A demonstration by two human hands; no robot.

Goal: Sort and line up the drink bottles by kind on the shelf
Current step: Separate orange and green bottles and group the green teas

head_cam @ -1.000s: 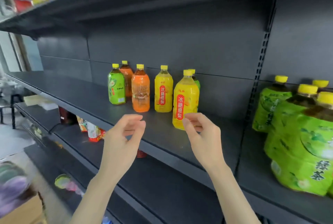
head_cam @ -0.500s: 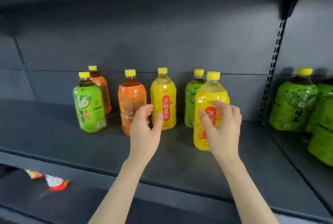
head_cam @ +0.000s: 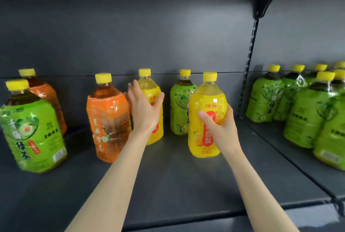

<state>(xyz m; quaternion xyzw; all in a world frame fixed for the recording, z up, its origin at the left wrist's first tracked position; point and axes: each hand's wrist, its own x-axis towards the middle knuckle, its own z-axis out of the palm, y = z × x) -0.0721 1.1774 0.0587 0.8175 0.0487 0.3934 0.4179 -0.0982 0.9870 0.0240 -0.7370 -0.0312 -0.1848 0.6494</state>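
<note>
Six bottles, all yellow-capped, occupy the left bay of the dark grey shelf (head_cam: 177,185), unsorted.

At far left, a green tea bottle (head_cam: 31,134) stands at the front, with an orange bottle (head_cam: 46,97) just behind it and partly hidden. A second orange bottle (head_cam: 106,123) stands near the middle, well apart from that pair.

The left hand (head_cam: 144,110) is released: fingers straight and pointing up, thumb spread to the right. It is raised in front of the rear yellow bottle (head_cam: 150,88), just beside the second orange bottle, and covers most of the yellow label. Whether the palm touches either bottle cannot be told.

The right hand (head_cam: 220,125) grasps the front yellow bottle (head_cam: 207,99). The thumb lies across its red label panel and the fingers wrap round its right side. This bottle is upright towards the front of the shelf (whether its base rests on the surface or is just clear of it cannot be told). Close behind it, to its left, stands a lone green bottle (head_cam: 180,108), partly overlapped by it.

Beyond the slotted upright (head_cam: 248,75), the right bay holds a group of green bottles (head_cam: 306,112) of one kind, in rows running front to back.
</note>
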